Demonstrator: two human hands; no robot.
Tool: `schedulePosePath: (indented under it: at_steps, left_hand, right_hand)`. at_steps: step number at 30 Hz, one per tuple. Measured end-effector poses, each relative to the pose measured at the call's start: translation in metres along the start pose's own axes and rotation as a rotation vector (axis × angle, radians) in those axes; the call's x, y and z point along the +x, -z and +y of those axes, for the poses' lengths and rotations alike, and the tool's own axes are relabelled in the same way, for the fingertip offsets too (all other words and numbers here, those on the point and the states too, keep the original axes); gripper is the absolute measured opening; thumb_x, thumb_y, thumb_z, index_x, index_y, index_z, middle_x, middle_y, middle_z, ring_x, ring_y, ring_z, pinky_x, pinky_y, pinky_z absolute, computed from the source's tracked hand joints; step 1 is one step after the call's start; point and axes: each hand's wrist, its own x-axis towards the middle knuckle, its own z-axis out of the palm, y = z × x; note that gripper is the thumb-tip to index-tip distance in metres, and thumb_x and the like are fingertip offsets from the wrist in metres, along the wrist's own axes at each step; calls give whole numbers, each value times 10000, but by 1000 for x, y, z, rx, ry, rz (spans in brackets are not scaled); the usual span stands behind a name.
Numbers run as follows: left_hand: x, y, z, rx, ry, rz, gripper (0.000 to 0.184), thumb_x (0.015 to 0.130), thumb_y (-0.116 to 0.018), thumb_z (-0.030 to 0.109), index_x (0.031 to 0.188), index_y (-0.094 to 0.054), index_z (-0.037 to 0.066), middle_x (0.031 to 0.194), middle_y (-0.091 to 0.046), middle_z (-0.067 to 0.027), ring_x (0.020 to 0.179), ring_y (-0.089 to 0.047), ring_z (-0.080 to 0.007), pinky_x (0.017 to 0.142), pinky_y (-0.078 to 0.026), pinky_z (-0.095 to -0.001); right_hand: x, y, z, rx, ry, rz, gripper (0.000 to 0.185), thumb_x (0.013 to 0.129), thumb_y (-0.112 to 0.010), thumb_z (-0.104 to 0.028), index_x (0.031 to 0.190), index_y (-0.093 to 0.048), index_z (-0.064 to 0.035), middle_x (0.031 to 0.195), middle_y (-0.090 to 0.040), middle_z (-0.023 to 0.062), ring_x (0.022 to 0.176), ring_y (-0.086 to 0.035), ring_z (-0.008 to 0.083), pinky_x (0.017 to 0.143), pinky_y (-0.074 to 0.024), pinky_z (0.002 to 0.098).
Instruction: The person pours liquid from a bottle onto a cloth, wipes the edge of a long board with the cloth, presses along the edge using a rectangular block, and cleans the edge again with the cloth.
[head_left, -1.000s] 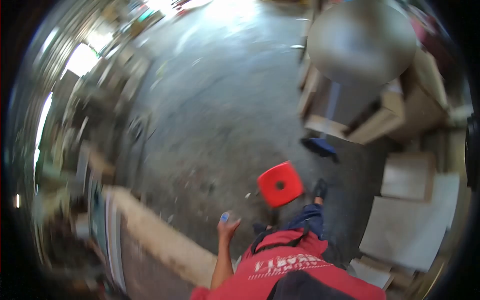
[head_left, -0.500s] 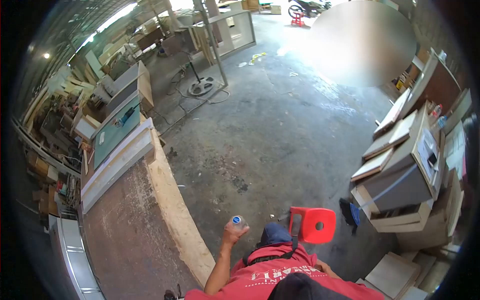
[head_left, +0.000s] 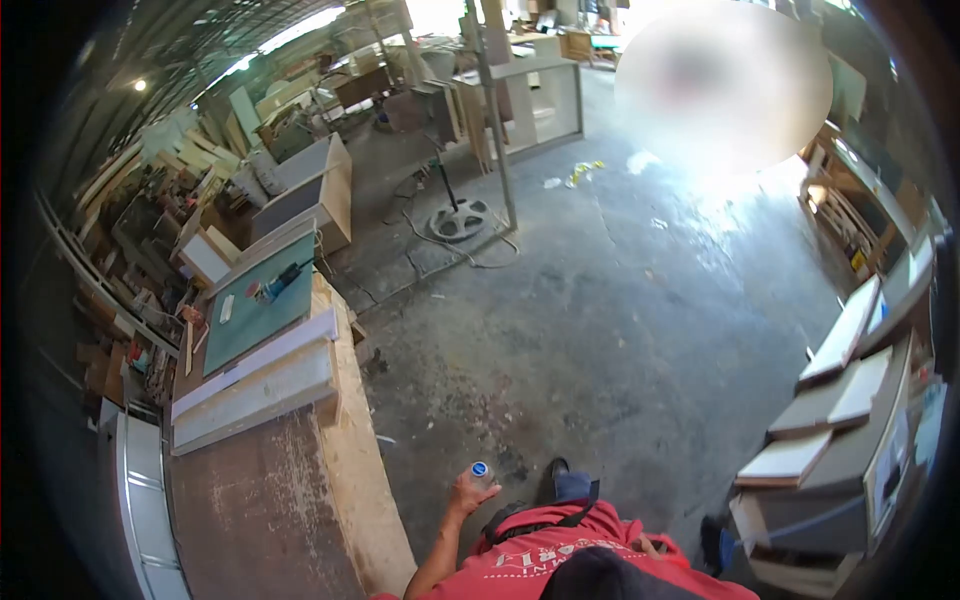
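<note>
My left hand point(head_left: 466, 496) is closed around a clear bottle with a blue cap point(head_left: 480, 469), held upright beside the workbench point(head_left: 255, 500). Only a small part of my right hand point(head_left: 650, 546) shows at the right side of my red shirt, and its fingers are hidden. Whether it holds anything cannot be made out.
Pale boards point(head_left: 262, 395) lie across the bench. Behind them is a green panel point(head_left: 235, 330) with a blue power tool point(head_left: 278, 284). A post point(head_left: 495, 130) and a wheel-like base point(head_left: 458, 220) stand ahead. Stacked panels point(head_left: 800, 455) line the right.
I have moved forward across the floor, and the bench boards are nearer. The red stool has slipped mostly or wholly out of sight by my body. The bottle stays in my left hand.
</note>
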Motion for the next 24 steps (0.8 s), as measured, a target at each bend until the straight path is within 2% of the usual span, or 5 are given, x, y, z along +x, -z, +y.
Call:
schedulePosePath:
  at_steps: [9,11,14,18,24]
  left_hand:
    - [176,91,20,-274,32,201,541,756,-927,261,1200,-692,60,1060,-763,-93,981,-723,-189,877,-575,-373]
    - [223,121,25,-335,25,213,552,751,-929,231,1219,-688,64,1078,-750,-80,998,-709,-182,897,-565,-364]
    - [299,172,18,-394,32,213,509,773,-898,253,1192,-676,69,1025,-752,-106,964,-722,-215,889,-567,-365]
    - [411,248,0,-365,-22,266,534,777,-891,249,1214,-655,53,1032,-745,-125,963,-719,-229,887,-563,-364]
    - [540,369,1,-290,-232,387,533,789,-882,220,1225,-638,34,1022,-724,-125,918,-698,-223,862,-556,-367]
  right_hand:
    - [152,230,-387,-105,633,275,235,997,-568,-178,996,-683,27,817,-675,119,776,-622,219,711,-515,408]
    - [163,291,-484,755,716,-184,185,1023,-586,-198,975,-691,-54,891,-723,42,808,-676,176,727,-535,349]
    - [98,346,-648,44,929,605,254,1066,-485,-176,972,-665,-23,864,-701,78,784,-666,180,741,-539,384]
    - [166,265,-753,5,881,398,203,1028,-537,-184,1034,-665,-26,927,-705,97,814,-669,206,749,-543,397]
    - [292,88,-756,-452,453,-213,233,971,-614,-196,1128,-664,-30,1022,-710,126,858,-674,245,760,-550,416]
